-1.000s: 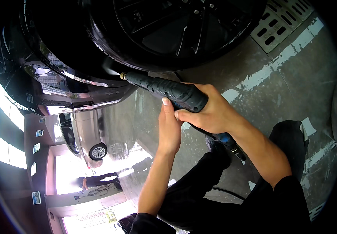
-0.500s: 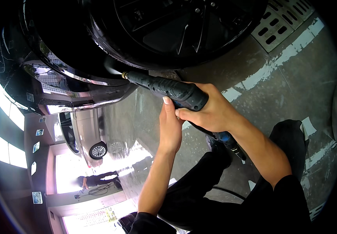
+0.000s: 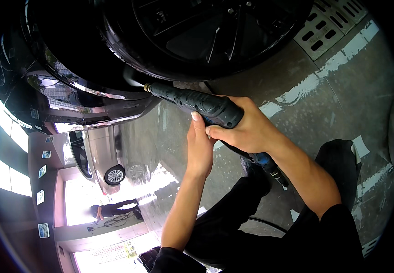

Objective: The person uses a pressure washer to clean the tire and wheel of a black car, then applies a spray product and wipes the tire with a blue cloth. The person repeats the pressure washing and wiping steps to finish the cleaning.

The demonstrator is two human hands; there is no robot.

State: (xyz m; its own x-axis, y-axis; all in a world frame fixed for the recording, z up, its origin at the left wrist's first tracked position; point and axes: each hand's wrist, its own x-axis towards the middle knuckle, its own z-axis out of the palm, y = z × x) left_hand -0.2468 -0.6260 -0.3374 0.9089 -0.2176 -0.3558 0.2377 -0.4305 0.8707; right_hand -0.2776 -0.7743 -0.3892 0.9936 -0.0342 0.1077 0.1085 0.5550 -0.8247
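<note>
A wet black pressure washer gun (image 3: 201, 105) is held in both hands, its brass-coloured nozzle tip aimed up and to the left. A pale jet of spray leaves the nozzle toward the gap between a dark car wheel (image 3: 220, 43) and the glossy black car body (image 3: 76, 102). My right hand (image 3: 247, 127) wraps the gun's rear, with the handle running down below it. Closed under the gun's middle, my left hand (image 3: 199, 141) has its thumb against the side; its other fingers are mostly hidden.
Wet grey floor (image 3: 297, 118) with white painted lines (image 3: 301, 91) lies to the right. A slotted drain grate (image 3: 327, 27) is at the upper right. A black hose (image 3: 267, 223) runs by my legs. At the left are a beige car (image 3: 101, 152) and another person (image 3: 115, 209).
Both hands and the gun stay almost still, and the spray continues. Glints on the wet floor line at the right have shifted.
</note>
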